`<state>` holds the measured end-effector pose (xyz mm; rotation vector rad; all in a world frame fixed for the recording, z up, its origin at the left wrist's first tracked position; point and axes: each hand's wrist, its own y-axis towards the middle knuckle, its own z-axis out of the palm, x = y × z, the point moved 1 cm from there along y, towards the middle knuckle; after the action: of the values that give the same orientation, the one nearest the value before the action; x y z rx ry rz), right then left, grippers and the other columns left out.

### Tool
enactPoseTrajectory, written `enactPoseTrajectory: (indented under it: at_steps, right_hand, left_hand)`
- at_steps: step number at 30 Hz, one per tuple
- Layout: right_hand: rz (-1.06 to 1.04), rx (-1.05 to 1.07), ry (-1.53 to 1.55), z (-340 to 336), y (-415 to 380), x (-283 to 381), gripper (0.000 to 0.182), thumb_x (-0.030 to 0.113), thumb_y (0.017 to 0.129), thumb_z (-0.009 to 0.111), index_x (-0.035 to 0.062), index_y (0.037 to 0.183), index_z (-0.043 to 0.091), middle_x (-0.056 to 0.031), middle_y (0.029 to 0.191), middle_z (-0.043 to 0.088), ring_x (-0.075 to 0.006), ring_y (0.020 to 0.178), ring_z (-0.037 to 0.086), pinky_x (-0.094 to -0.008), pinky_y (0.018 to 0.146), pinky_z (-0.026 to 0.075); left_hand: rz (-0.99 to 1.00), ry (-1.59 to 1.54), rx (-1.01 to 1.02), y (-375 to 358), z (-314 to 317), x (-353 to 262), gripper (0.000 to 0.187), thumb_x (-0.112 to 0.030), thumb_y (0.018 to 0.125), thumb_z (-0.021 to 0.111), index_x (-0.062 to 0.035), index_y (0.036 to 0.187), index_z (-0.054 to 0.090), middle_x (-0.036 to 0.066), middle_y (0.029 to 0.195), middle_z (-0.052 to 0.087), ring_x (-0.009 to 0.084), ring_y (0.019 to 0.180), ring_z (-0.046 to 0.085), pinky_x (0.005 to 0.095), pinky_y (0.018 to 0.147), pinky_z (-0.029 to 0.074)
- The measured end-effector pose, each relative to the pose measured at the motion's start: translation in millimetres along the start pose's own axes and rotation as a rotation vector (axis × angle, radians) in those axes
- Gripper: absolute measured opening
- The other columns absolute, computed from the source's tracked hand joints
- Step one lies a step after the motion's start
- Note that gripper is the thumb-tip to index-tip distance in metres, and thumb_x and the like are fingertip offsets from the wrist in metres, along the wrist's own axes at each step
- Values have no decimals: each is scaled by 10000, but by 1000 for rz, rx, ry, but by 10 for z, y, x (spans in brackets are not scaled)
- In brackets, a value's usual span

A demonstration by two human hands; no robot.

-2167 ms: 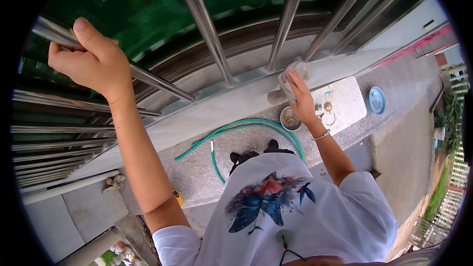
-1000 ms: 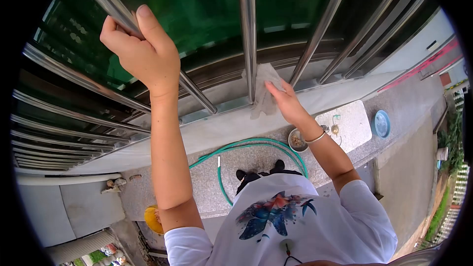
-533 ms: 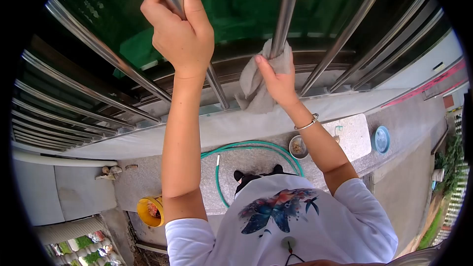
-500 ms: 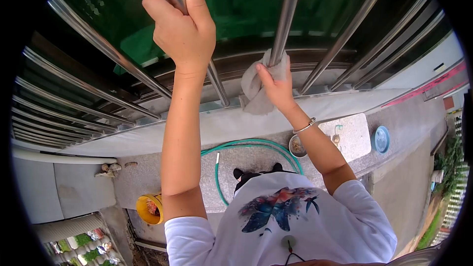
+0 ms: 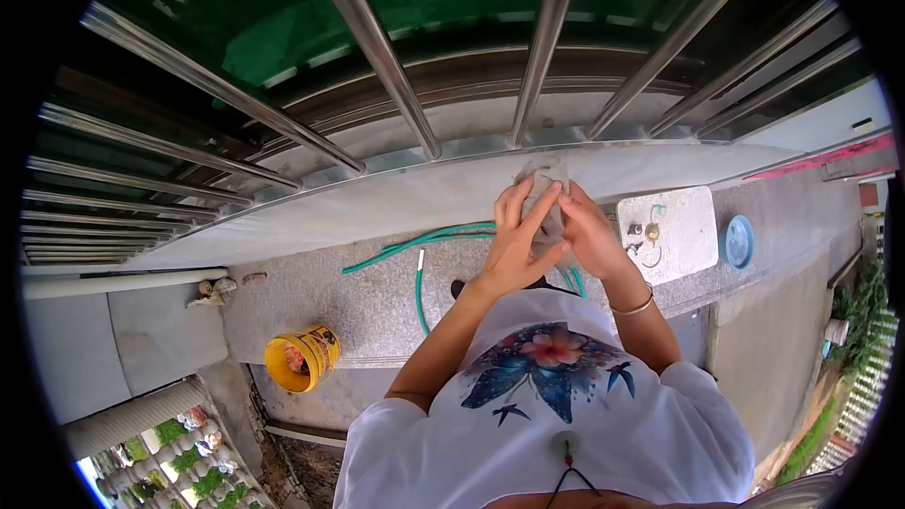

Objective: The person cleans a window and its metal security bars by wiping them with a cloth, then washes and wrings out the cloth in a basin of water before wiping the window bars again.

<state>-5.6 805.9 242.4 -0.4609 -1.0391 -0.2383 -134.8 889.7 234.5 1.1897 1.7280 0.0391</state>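
A grey cloth (image 5: 547, 190) is bunched between both my hands, in front of my chest and below the window ledge. My left hand (image 5: 514, 243) presses against it from the left with fingers spread along it. My right hand (image 5: 590, 236) grips it from the right; a bracelet (image 5: 633, 306) circles that wrist. Shiny steel window bars (image 5: 372, 38) run across the top of the view over green glass, and neither hand touches them.
Far below lies a stone slab with a green hose (image 5: 419, 264), a yellow bucket (image 5: 300, 356) at its left edge, a blue dish (image 5: 737, 241) at the right and a small tap fitting (image 5: 650, 232) on a white block. A white ledge (image 5: 377, 212) runs under the bars.
My left hand has let go of the bar and come down to the cloth. My right hand has pulled the cloth off the bar and lowered it in front of me.
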Motion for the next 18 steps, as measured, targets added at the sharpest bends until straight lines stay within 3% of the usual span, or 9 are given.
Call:
enactPoseTrajectory:
  at_steps: [1,2,3,5,7,9,12,14,18]
  right_hand:
    - [8,190,-270,56,-65,16,454,161,944,539,-16,1334,388,-43,1163,542,-111,1052,513,-289,870,432]
    - [179,189,-379,161,-182,152,484,232,944,547,-38,1325,419,-99,1236,525,-204,1145,502,-316,958,385]
    - [186,180,-374,192,-240,230,484,232,944,547,-38,1325,419,-99,1236,525,-204,1145,502,-316,958,385]
    - [-481,150,-1016,236,-306,442,397,229,952,530,-20,1260,513,-174,1295,483,-286,1208,467,-352,1015,340]
    - [-455,328,-400,415,-473,757,462,396,987,391,27,1184,588,-235,1319,442,-313,1242,446,-404,1034,339]
    - [-519,484,121,762,-703,1017,591,478,994,274,-6,1104,594,-246,1308,444,-306,1241,453,-429,1043,347]
    - [-677,481,312,1149,-1025,1394,617,432,1015,147,27,1012,613,-196,1112,524,-254,1116,528,-449,1002,405]
    - [-861,463,344,1291,-1043,1461,624,424,1015,109,97,1044,640,-190,1088,478,-266,1106,509,-472,951,447]
    - [-1188,459,-87,1219,-851,1729,572,458,1000,196,26,1133,547,-201,1181,492,-310,1139,502,-494,1000,391]
  left_hand:
    - [-21,49,7,-125,108,96,479,-173,833,646,-57,1270,488,160,1221,532,300,1135,489,374,987,372]
    - [-286,-299,-37,-223,127,274,425,-139,867,609,-68,1269,492,131,1171,551,227,1068,512,323,932,400]
    - [-555,-647,-83,-340,144,423,377,-104,900,572,-78,1269,497,101,1120,569,154,1002,536,272,876,428]
    - [-786,-833,-241,-353,-36,541,307,-46,949,475,-70,1253,504,51,1056,575,66,914,508,199,796,416]
    - [-830,-845,-436,-347,-149,683,290,-64,953,475,-70,1241,514,8,969,559,52,825,482,191,736,403]
    - [-812,-784,-383,-338,-279,743,297,-66,953,481,-69,1249,509,-1,941,547,47,804,465,188,722,397]
    - [-790,-742,-324,-317,-261,721,311,-70,951,490,-69,1262,500,-14,907,531,41,777,444,184,706,391]
    - [-795,-754,-319,-335,-228,684,317,-71,951,494,-70,1268,496,-16,902,527,40,770,440,184,703,391]
    - [-701,-618,-351,-437,-49,743,333,-69,938,515,-46,1269,486,39,1057,543,105,924,488,227,837,400]
